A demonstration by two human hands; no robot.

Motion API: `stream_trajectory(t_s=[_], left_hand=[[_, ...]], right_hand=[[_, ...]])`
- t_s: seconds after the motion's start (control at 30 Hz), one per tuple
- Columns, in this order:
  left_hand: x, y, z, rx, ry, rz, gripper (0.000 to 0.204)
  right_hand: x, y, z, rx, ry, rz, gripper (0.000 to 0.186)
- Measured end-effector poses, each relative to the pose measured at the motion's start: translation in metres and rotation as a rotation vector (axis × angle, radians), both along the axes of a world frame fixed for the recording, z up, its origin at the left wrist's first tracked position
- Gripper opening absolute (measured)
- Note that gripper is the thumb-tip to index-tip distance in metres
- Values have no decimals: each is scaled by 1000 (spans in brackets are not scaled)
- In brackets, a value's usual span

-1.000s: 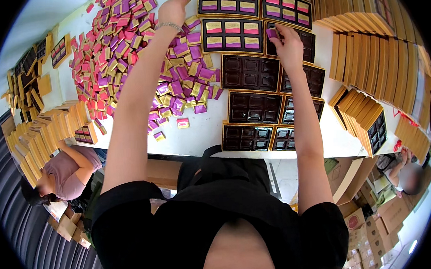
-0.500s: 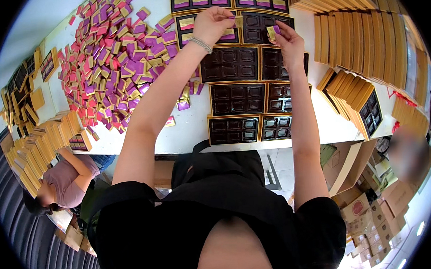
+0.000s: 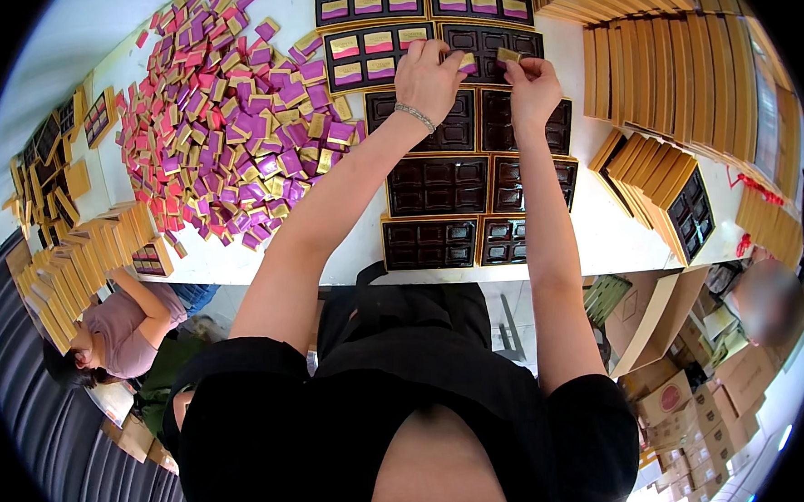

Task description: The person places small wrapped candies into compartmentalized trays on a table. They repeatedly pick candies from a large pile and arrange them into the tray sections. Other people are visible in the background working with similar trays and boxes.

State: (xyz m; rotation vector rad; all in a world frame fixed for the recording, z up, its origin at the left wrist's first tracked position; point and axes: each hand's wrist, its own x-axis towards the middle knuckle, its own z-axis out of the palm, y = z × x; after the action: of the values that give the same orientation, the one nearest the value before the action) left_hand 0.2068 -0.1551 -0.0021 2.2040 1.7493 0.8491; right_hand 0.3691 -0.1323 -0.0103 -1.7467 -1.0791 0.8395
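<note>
My left hand (image 3: 428, 84) pinches a small purple-and-gold wrapped chocolate (image 3: 468, 64) at the lower left pocket of a black tray (image 3: 491, 39) in a gold-edged box. Just right of it, my right hand (image 3: 534, 91) holds another wrapped chocolate (image 3: 507, 55), gold side showing, between thumb and fingers over the same tray. The neighbouring tray (image 3: 362, 58) on the left has chocolates in its visible pockets; my left hand covers part of it. Nearer to me lie several black trays (image 3: 438, 185) with bare pockets.
A big heap of pink, purple and gold wrapped chocolates (image 3: 233, 142) spreads across the white table (image 3: 329, 255) on the left. Filled trays (image 3: 369, 0) lie at the far side. Stacked gold-edged boxes (image 3: 675, 73) line the right. Another person (image 3: 129, 329) is at the left.
My left hand has moved right and nearer, from the left tray to the right tray's lower left pocket. The left tray's lower middle pocket now shows clearly filled. My right hand has shifted slightly nearer.
</note>
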Motion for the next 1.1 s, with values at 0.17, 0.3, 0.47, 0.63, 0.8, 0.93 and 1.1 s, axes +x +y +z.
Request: stream_trajectory(t_s=[0.17, 0.3, 0.47, 0.63, 0.8, 0.93, 1.1], left_hand=[[-6, -11, -9, 44, 364, -207, 45], [-6, -22, -8, -167, 459, -299, 66], [-10, -24, -4, -121, 501, -289, 64], [-12, -21, -3, -112, 508, -259, 62], [-29, -10, 8, -93, 262, -202, 53], [-159, 39, -8, 15, 427, 571, 46], [-255, 59, -26, -253, 465, 265, 38]], right_hand=[[-2, -14, 22, -88, -514, 223, 17], [3, -26, 18, 354, -807, 523, 30], [14, -37, 9, 322, -912, 712, 41], [11, -26, 9, 407, -763, 522, 24], [10, -10, -7, 379, -905, 535, 33], [-1, -24, -9, 293, -1163, 698, 54], [-4, -36, -4, 166, -1364, 725, 57]])
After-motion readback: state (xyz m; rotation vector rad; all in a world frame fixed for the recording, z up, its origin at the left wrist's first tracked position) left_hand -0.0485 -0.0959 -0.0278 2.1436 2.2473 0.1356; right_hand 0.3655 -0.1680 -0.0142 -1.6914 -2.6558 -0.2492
